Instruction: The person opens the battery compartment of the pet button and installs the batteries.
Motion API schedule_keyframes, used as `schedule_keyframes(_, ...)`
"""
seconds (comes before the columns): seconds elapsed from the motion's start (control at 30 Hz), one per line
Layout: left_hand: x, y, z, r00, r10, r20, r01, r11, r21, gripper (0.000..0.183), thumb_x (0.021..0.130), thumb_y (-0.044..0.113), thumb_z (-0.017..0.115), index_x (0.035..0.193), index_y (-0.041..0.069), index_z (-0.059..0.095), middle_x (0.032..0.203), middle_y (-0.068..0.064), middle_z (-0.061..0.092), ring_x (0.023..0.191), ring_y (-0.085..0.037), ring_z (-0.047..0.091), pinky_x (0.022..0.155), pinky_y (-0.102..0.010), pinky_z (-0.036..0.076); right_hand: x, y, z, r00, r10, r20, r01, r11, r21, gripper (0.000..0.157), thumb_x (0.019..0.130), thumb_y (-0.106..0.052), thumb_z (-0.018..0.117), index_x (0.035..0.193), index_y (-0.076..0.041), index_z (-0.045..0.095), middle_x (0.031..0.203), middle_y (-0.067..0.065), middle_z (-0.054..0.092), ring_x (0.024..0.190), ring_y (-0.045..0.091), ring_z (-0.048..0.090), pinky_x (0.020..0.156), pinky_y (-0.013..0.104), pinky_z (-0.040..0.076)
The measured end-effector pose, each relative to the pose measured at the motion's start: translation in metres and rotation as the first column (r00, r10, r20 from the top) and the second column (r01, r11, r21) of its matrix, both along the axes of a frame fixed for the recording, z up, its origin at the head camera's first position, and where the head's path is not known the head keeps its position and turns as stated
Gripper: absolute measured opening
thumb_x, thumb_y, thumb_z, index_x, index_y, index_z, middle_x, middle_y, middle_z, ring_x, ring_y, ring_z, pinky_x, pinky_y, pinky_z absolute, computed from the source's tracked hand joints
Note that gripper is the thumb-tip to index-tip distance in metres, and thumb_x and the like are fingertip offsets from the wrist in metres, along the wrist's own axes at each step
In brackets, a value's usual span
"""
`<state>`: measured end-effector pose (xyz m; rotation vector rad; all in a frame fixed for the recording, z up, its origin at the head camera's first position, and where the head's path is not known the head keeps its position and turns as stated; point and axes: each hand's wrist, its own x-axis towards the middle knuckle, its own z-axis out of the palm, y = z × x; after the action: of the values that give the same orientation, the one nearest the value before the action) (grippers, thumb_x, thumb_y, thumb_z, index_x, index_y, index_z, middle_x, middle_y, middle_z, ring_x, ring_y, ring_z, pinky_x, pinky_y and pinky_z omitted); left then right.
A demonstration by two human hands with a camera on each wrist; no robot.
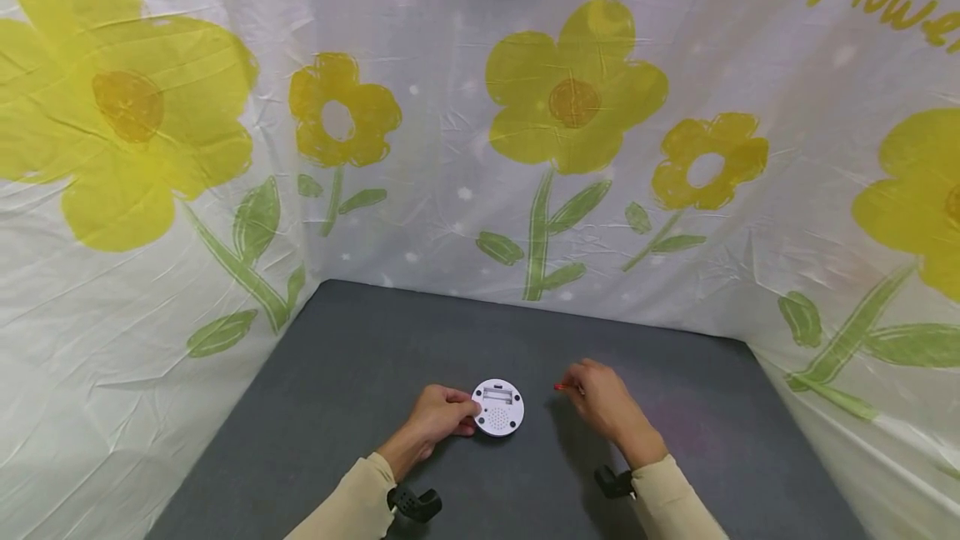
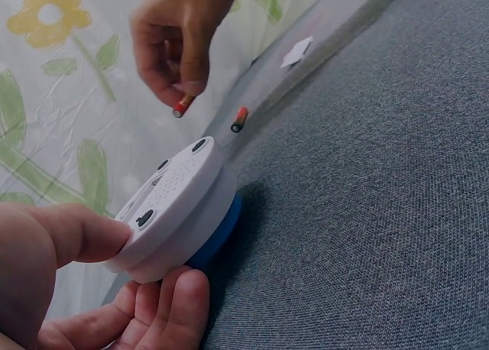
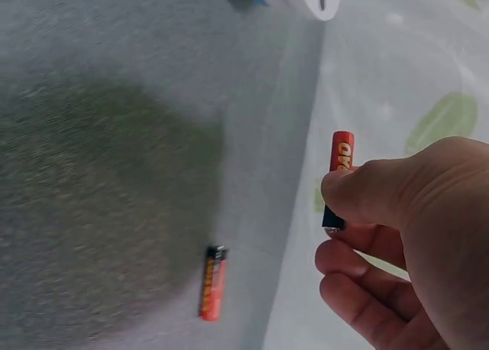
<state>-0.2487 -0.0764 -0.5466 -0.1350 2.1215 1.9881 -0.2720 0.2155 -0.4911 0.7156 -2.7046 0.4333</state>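
Note:
A round white device (image 1: 498, 425) lies upside down on the dark table, its uncovered battery compartment (image 1: 497, 396) at the far side and speaker holes at the near side. Its other face shows blue in the left wrist view. My left hand (image 1: 437, 417) pinches its left edge between thumb and fingers. To the right of the device, my right hand (image 1: 600, 400) pinches a red and black battery (image 3: 342, 147) above the table. A second such battery (image 3: 213, 283) lies on the tabletop below that hand; in the head view it is hidden.
The grey cloth-like tabletop (image 1: 405, 332) meets a white curtain (image 1: 442, 190) with yellow flowers at the back and sides. A small white flat piece (image 2: 296, 52) lies farther along the table. Black bands (image 1: 414, 504) circle both wrists.

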Motion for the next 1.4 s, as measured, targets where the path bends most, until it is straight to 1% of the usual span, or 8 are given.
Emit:
schedule_keyframes(0.27,0.0,-0.001,-0.001,1.0,-0.003,-0.004,0.003,1.0,-0.004,0.024,0.095,0.006,0.08,0.112,-0.01,0.076,0.096,-0.012,0.079,0.073,-0.013,0.074,0.07,-0.029,0.067,-0.005,-0.016,0.014,0.999,0.038,-0.004,-0.038,0.999,0.02,0.013,0.088,-0.001,0.088,0.089,-0.011,0.08,0.083,-0.002,0.067,0.077,0.018,0.067,0.069,0.037,0.059)
schedule_keyframes(0.5,0.0,0.0,0.001,1.0,-0.005,0.002,0.005,1.0,0.002,0.025,0.094,0.005,0.079,0.113,-0.011,0.075,0.095,-0.012,0.079,0.072,-0.013,0.074,0.069,-0.029,0.067,-0.009,-0.031,0.022,0.997,0.06,0.039,-0.061,0.998,0.032,0.012,0.09,-0.003,0.086,0.093,-0.012,0.079,0.083,-0.003,0.065,0.074,0.013,0.064,0.066,0.031,0.055)
schedule_keyframes(0.63,0.0,0.0,0.003,1.0,-0.006,0.002,0.006,1.0,0.01,0.025,0.094,0.004,0.079,0.113,-0.012,0.075,0.095,-0.012,0.079,0.072,-0.013,0.073,0.069,-0.028,0.067,-0.011,-0.038,0.024,0.995,0.088,0.055,-0.089,0.995,0.033,0.013,0.09,0.001,0.083,0.093,-0.011,0.08,0.084,-0.002,0.067,0.075,0.012,0.063,0.065,0.029,0.053)
schedule_keyframes(0.83,0.001,0.0,0.003,1.0,-0.015,0.008,0.015,0.999,0.034,0.024,0.095,0.003,0.077,0.113,-0.013,0.074,0.095,-0.012,0.079,0.072,-0.013,0.073,0.069,-0.029,0.067,-0.012,-0.046,0.022,0.989,0.142,0.047,-0.144,0.989,0.043,0.012,0.089,0.001,0.084,0.091,-0.01,0.079,0.082,-0.002,0.065,0.072,0.011,0.058,0.062,0.027,0.049)
schedule_keyframes(0.97,0.002,-0.001,0.004,1.0,-0.017,0.009,0.017,0.999,0.03,0.025,0.095,0.003,0.077,0.114,-0.013,0.074,0.095,-0.012,0.079,0.071,-0.013,0.073,0.069,-0.029,0.067,-0.012,-0.052,0.019,0.985,0.163,0.052,-0.166,0.985,0.041,0.011,0.09,-0.001,0.085,0.091,-0.01,0.079,0.081,-0.002,0.064,0.072,0.01,0.057,0.061,0.026,0.047)
schedule_keyframes(1.07,0.003,-0.001,0.005,1.0,-0.015,0.01,0.014,1.0,0.027,0.025,0.095,0.003,0.078,0.114,-0.013,0.074,0.094,-0.012,0.079,0.072,-0.013,0.073,0.069,-0.028,0.067,-0.012,-0.056,0.017,0.984,0.173,0.05,-0.176,0.984,0.041,0.011,0.091,-0.001,0.084,0.09,-0.011,0.079,0.083,-0.001,0.066,0.073,0.012,0.06,0.062,0.027,0.05)
schedule_keyframes(1.23,0.003,0.0,0.005,1.0,-0.011,0.007,0.011,1.0,0.019,0.026,0.095,0.004,0.078,0.114,-0.012,0.075,0.095,-0.013,0.079,0.073,-0.013,0.074,0.069,-0.029,0.067,-0.011,-0.066,0.011,0.985,0.16,0.071,-0.163,0.986,0.043,0.013,0.091,0.0,0.084,0.089,-0.012,0.079,0.085,-0.001,0.067,0.076,0.014,0.064,0.065,0.031,0.055)
schedule_keyframes(1.4,0.003,-0.001,0.005,1.0,-0.01,0.013,0.01,1.0,0.001,0.026,0.096,0.006,0.078,0.115,-0.01,0.075,0.096,-0.012,0.078,0.075,-0.013,0.074,0.071,-0.03,0.067,-0.01,-0.073,0.007,0.981,0.174,0.084,-0.178,0.983,0.05,0.012,0.09,0.001,0.083,0.091,-0.01,0.08,0.087,0.001,0.069,0.077,0.016,0.064,0.066,0.033,0.057)
